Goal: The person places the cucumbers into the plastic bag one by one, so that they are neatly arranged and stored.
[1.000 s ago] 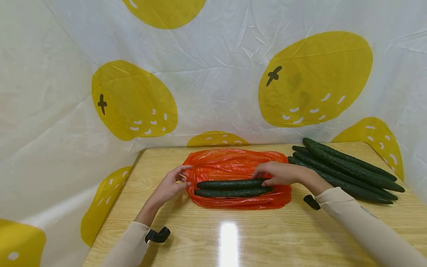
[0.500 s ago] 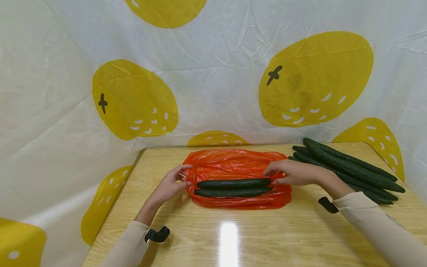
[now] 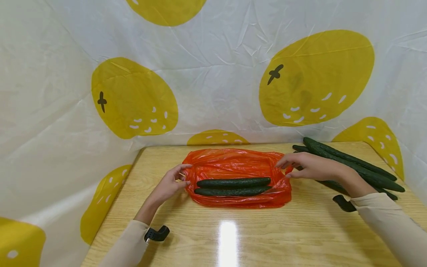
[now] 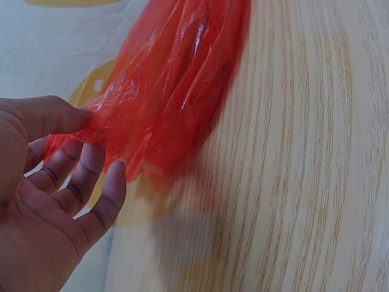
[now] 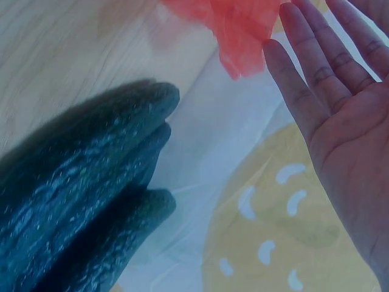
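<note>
A red plastic bag [image 3: 233,163] is spread across the table, its film bunched at both ends. Two dark green cucumbers, a rear cucumber [image 3: 233,183] and a front cucumber [image 3: 231,192], lie side by side within its outline. My left hand [image 3: 171,183] pinches the bag's left end between thumb and fingers, as the left wrist view shows. At the right end is my right hand [image 3: 310,167], its fingertips right at the bag's edge. In the right wrist view its fingers [image 5: 322,73] are nearly straight, close to the red film.
Several more cucumbers [image 3: 360,165] lie in a pile at the back right, partly behind the right forearm. The wooden table [image 3: 186,244] meets a white sheet [image 3: 213,92] with yellow fruit prints at its back and left.
My right hand has moved right, away from the ends of the two cucumbers to the bag's right end. My left hand stays at the left end.
</note>
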Available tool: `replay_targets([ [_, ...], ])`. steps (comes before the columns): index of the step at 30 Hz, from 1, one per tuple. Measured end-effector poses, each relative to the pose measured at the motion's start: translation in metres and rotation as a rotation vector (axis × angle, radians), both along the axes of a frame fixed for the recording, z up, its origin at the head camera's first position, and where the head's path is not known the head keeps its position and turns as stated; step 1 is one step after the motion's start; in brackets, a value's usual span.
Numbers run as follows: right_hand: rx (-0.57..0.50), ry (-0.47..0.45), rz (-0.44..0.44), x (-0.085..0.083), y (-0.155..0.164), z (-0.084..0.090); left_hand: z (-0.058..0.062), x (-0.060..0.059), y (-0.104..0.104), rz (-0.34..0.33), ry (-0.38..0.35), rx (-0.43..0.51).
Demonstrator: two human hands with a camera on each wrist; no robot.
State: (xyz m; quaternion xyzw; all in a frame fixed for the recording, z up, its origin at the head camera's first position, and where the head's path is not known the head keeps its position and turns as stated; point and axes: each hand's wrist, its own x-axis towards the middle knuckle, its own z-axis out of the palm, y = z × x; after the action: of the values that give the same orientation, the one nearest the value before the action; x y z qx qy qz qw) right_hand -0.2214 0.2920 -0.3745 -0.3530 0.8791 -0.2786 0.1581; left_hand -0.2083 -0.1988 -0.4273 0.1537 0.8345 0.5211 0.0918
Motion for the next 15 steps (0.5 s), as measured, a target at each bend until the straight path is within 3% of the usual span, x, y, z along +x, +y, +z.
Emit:
replay_targets([
  [6, -0.052, 0.052, 0.003, 0.000, 0.011, 0.001, -0.016, -0.010, -0.007, -0.002, 0.013, 0.004],
  [15, -0.072, 0.099, -0.015, 0.003, 0.028, 0.000, -0.018, -0.011, -0.008, -0.001, 0.018, -0.002],
])
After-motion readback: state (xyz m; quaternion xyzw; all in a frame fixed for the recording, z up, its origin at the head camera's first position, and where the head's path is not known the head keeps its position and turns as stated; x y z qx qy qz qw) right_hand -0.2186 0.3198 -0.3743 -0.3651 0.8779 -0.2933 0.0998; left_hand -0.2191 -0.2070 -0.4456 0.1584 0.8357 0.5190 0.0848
